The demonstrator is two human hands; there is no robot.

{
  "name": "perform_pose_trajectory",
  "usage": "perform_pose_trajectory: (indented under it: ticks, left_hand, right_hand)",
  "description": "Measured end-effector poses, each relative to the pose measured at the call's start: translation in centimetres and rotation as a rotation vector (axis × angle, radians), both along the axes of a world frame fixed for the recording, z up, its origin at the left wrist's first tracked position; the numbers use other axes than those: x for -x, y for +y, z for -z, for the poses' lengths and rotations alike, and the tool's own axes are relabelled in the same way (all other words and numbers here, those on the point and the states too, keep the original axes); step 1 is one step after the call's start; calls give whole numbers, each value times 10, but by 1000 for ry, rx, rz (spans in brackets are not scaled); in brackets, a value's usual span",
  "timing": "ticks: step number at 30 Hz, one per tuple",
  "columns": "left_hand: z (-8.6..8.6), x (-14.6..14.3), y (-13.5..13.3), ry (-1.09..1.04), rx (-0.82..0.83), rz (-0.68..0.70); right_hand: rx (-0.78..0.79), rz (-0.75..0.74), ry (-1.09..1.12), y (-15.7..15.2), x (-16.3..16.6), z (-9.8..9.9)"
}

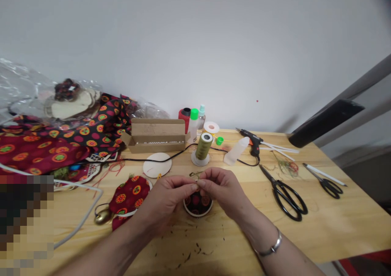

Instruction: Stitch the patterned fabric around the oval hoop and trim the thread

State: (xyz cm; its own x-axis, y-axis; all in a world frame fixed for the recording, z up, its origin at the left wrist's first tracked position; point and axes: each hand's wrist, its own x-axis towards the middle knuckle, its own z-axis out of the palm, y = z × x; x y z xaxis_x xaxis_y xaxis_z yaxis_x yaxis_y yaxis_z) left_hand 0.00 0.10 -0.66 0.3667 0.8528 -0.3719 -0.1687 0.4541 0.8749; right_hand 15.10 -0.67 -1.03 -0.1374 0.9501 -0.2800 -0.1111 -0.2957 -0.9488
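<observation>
Our left hand [171, 192] and right hand [222, 189] pinch green thread [194, 173]; a fat spool [203, 149] and white bottle [236, 152] stand behind.

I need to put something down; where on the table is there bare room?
Mainly the right front of the pale wooden table, between the large black-handled scissors and the front edge. It is crowded at the left, under red-and-black patterned fabric, and ahead of the right hand, around the olive thread cone and translucent white bottle.

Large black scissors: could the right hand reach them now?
Probably yes: the large black scissors lie right of the right hand, nothing standing between, though that hand is busy over the round fabric-covered piece.
</observation>
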Motion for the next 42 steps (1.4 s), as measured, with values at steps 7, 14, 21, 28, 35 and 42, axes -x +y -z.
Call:
perform_pose_trajectory:
  ticks: [7,14,21,28,35,42]
  left_hand:
    - [-5,-1,-1,60,9,-36]
    - [-8,-3,-1,94,-3,-52]
    - [-7,-2,-1,113,7,-39]
    - [-5,-1,-1,71,6,-41]
    - [-1,0,-1,28,43,-58]
    - [4,-1,-3,56,87,-70]
  right_hand:
    - [-5,-38,-24,-1,0,-1]
    - [-41,-34,-98,0,-1,-2]
    - [-49,-21,-101,0,-1,-2]
    - [-40,-13,-60,-1,-2,-3]
    - [-50,-36,-59,-1,-3,-5]
    - [-50,-32,-12,-2,-2,-6]
